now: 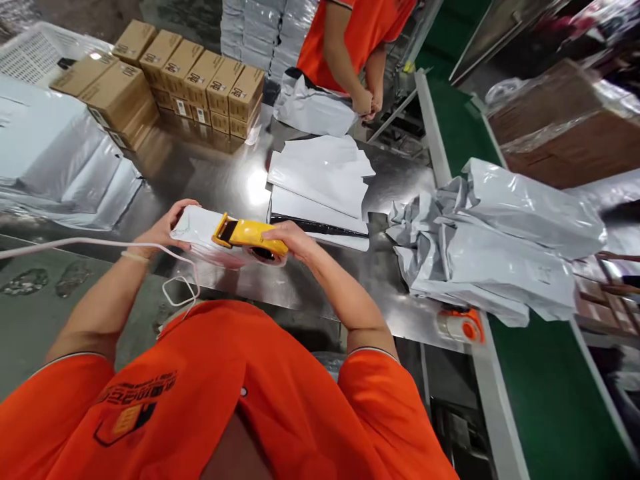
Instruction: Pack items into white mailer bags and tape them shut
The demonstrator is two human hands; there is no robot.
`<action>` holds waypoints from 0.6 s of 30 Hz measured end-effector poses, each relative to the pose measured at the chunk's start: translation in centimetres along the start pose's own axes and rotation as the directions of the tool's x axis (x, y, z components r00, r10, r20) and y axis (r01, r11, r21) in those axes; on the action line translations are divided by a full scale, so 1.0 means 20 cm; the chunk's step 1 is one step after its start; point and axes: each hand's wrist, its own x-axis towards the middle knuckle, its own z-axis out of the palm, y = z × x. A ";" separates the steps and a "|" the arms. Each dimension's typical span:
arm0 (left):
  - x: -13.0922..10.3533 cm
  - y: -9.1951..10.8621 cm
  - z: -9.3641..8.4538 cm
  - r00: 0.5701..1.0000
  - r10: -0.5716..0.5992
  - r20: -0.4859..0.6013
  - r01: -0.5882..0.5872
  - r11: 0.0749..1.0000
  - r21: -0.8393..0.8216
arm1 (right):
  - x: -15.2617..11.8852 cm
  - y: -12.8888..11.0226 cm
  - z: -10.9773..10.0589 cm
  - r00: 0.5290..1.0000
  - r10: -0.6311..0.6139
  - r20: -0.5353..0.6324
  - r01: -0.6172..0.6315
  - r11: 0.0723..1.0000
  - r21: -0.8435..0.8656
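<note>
A small white package (196, 225) stands near the front edge of the metal table (220, 175). My left hand (169, 228) grips its left end. In my right hand (291, 240) is a yellow tape dispenser (253, 235), its head resting on the right part of the package. A roll of clear tape shows under the dispenser. Just beyond my right hand lies a fanned stack of flat white mailer bags (320, 175), one with a black strip.
Brown boxes (187, 70) stand at the back left, large white bundles (50, 150) at far left. Filled mailers (505, 260) lie at the right by the green conveyor (555, 393). An orange dispenser (463, 325) sits at the table's edge. Another person's hands (367, 103) hold a bag opposite.
</note>
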 end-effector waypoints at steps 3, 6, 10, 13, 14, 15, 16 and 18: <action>-0.05 -0.03 -0.08 0.999 0.037 0.019 -0.040 0.977 0.208 | 0.09 -0.13 0.14 0.998 0.045 0.042 -0.043 0.998 -0.053; 0.00 0.09 -0.05 0.990 0.092 0.104 -0.130 0.873 0.469 | 0.14 -0.20 0.22 0.997 0.068 0.039 -0.064 0.994 -0.087; 0.08 0.26 0.08 0.987 -0.012 0.162 -0.100 0.742 0.663 | 0.15 -0.22 0.24 0.996 0.073 0.051 -0.068 0.994 -0.086; 0.07 0.24 0.05 0.990 -0.017 0.137 -0.086 0.701 0.708 | 0.09 -0.16 0.20 0.991 0.070 0.117 -0.056 0.991 -0.121; 0.05 0.19 0.00 0.991 -0.013 0.132 -0.085 0.705 0.704 | 0.07 -0.12 0.18 0.987 0.064 0.149 -0.046 0.991 -0.125; 0.03 0.14 -0.05 0.993 -0.009 0.121 -0.079 0.715 0.695 | 0.04 -0.08 0.15 0.982 0.055 0.182 -0.032 0.991 -0.126; 0.00 0.07 -0.11 0.994 -0.005 0.108 -0.070 0.730 0.680 | 0.01 -0.03 0.12 0.978 0.041 0.205 -0.015 0.992 -0.124; -0.08 -0.09 -0.23 0.998 0.010 0.059 -0.045 0.774 0.632 | -0.01 0.06 0.06 0.981 -0.007 0.192 0.029 0.993 -0.112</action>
